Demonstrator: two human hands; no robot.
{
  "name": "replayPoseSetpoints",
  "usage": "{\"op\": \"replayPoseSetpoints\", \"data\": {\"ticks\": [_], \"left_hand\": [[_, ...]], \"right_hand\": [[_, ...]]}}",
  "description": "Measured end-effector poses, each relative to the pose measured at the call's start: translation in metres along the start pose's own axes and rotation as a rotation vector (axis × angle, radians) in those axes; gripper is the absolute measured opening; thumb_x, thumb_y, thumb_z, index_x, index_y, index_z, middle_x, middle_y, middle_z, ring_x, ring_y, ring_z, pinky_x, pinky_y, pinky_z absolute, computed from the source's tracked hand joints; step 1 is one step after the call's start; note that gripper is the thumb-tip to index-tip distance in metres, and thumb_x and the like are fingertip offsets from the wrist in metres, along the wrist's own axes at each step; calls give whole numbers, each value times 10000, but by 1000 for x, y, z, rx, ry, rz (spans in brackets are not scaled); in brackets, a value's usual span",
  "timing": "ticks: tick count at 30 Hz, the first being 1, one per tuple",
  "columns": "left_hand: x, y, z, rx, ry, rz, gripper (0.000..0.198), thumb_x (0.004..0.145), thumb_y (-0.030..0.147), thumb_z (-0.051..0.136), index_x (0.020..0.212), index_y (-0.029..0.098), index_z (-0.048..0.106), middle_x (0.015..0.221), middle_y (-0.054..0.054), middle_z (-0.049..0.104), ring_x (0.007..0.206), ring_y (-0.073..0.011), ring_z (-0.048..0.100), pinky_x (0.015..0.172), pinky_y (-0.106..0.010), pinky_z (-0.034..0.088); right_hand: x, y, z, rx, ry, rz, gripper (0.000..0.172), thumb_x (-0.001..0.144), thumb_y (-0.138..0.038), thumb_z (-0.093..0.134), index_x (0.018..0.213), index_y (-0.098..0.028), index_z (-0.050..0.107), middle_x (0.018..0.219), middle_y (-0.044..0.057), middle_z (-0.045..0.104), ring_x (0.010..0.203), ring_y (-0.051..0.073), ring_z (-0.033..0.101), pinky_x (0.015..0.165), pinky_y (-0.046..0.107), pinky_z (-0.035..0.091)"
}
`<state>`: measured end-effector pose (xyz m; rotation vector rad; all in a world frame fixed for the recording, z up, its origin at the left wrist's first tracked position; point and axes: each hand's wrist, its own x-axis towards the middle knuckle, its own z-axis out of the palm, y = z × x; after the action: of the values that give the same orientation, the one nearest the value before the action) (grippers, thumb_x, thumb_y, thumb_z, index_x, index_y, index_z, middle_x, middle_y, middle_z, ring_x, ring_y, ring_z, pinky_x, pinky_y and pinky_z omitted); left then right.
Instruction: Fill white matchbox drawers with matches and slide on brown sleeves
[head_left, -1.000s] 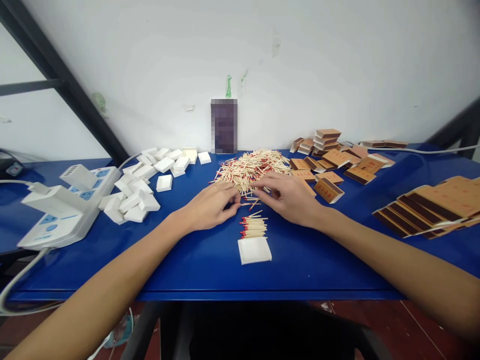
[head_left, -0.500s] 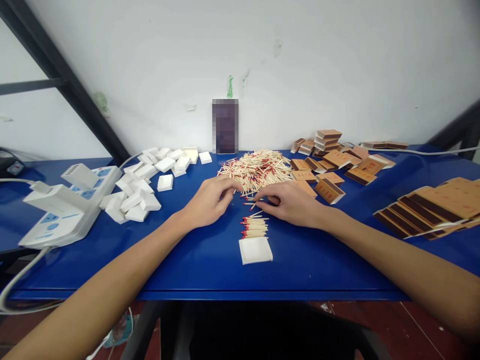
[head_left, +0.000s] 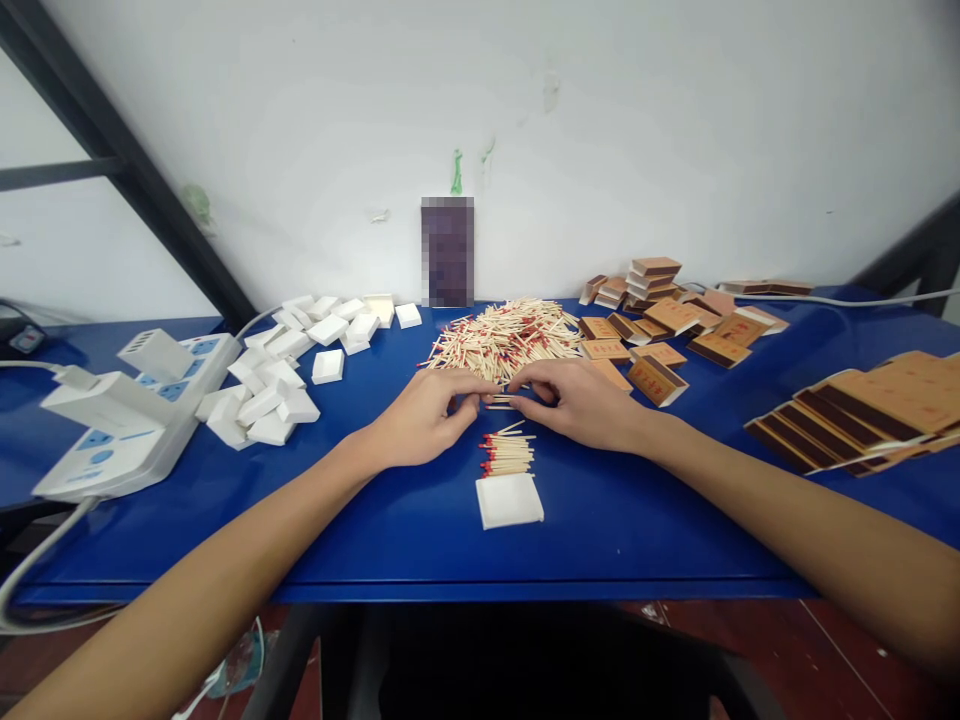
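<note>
At the near edge of a heap of red-tipped matches (head_left: 510, 335), my left hand (head_left: 431, 412) and my right hand (head_left: 581, 405) almost meet. Thumb and forefinger of each are drawn together at the ends of a few matches (head_left: 498, 407), which lie crosswise between the fingertips. The fingers partly hide these. Just nearer to me is a small row of matches (head_left: 510, 455), mostly lined up with red heads to the left. Close below that row lies a white matchbox tray (head_left: 510, 502) on the blue table (head_left: 420, 540).
White trays (head_left: 270, 375) are piled on the left, beside a power strip (head_left: 135, 430) with chargers and cables. Matchbox sleeves (head_left: 660, 320) lie loosely at the back right, with overlapping flat sleeves (head_left: 862, 410) nearer. A dark blurred panel (head_left: 448, 252) stands against the wall.
My left hand has moved right and slightly nearer to me, its fingertips now close to those of my right hand around the few matches. My right hand has barely shifted.
</note>
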<state>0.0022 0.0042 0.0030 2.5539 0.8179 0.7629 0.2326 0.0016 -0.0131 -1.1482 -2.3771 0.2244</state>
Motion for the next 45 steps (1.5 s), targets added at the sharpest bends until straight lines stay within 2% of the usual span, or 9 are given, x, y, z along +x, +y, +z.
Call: {"op": "replayPoseSetpoints", "data": {"ticks": [5, 10, 13, 19, 24, 27, 37, 41, 45], "left_hand": [[0, 2, 2, -114, -24, -119, 344, 838, 123, 466, 1006, 194, 758, 848, -7, 757, 675, -125, 653, 604, -240, 490], [1, 0, 3, 29, 71, -230, 274, 782, 144, 510, 837, 169, 777, 739, -16, 748, 565, -126, 608, 557, -253, 465], [1, 1, 2, -32, 40, -304, 234, 776, 170, 528, 766, 154, 761, 642, -9, 715, 521, -124, 586, 517, -244, 452], [0, 6, 1, -357, -142, -217, 355, 859, 186, 472, 1148, 150, 675, 826, -21, 737, 542, -94, 586, 548, -222, 495], [0, -9, -1, 102, -14, -56, 255, 904, 187, 498, 1058, 177, 700, 834, -29, 680, 697, -136, 597, 660, -267, 480], [-1, -19, -3, 301, -73, -17, 219, 953, 261, 523, 1072, 213, 701, 978, -54, 637, 892, -187, 608, 784, -321, 480], [4, -17, 2, 267, -68, -120, 159, 901, 365, 657, 892, 211, 696, 910, -24, 604, 867, -187, 590, 778, -318, 452], [7, -17, 4, 258, -52, -140, 188, 895, 380, 660, 970, 209, 683, 943, -28, 601, 838, -178, 583, 761, -314, 449], [7, -18, 8, 242, -61, -123, 191, 912, 381, 632, 864, 204, 685, 910, -25, 595, 859, -180, 584, 755, -306, 438]], "right_hand": [[0, 0, 0, -16, -21, -18, 137, 882, -299, 592, 842, -193, 669, 594, -40, 478, 586, 126, 464, 605, 266, 332], [0, 0, 0, -34, -17, -10, 108, 872, -249, 602, 799, -191, 657, 635, -22, 513, 624, 136, 488, 631, 273, 360], [0, -1, -1, -62, -19, -19, 110, 876, -240, 598, 795, -188, 652, 715, 12, 568, 690, 157, 520, 665, 290, 385], [-1, 0, 0, -49, -10, -21, 159, 908, -267, 567, 816, -177, 661, 822, 57, 627, 755, 180, 558, 696, 311, 420], [1, -1, 2, -45, -14, -3, 129, 897, -238, 596, 824, -178, 684, 821, 51, 663, 754, 175, 579, 700, 305, 425], [3, -4, 3, -40, -24, 33, 125, 889, -234, 616, 814, -182, 702, 820, 42, 684, 743, 167, 586, 689, 294, 419], [8, -12, 4, -40, -42, 114, 121, 871, -198, 631, 787, -182, 717, 797, 38, 686, 748, 169, 588, 681, 295, 401], [10, -12, 8, 27, -32, 74, 124, 887, -214, 630, 806, -179, 716, 762, 27, 648, 692, 144, 557, 641, 277, 385], [10, -12, 11, 48, -21, 6, 134, 901, -228, 615, 818, -181, 709, 748, 22, 625, 697, 144, 547, 654, 277, 387]]}}
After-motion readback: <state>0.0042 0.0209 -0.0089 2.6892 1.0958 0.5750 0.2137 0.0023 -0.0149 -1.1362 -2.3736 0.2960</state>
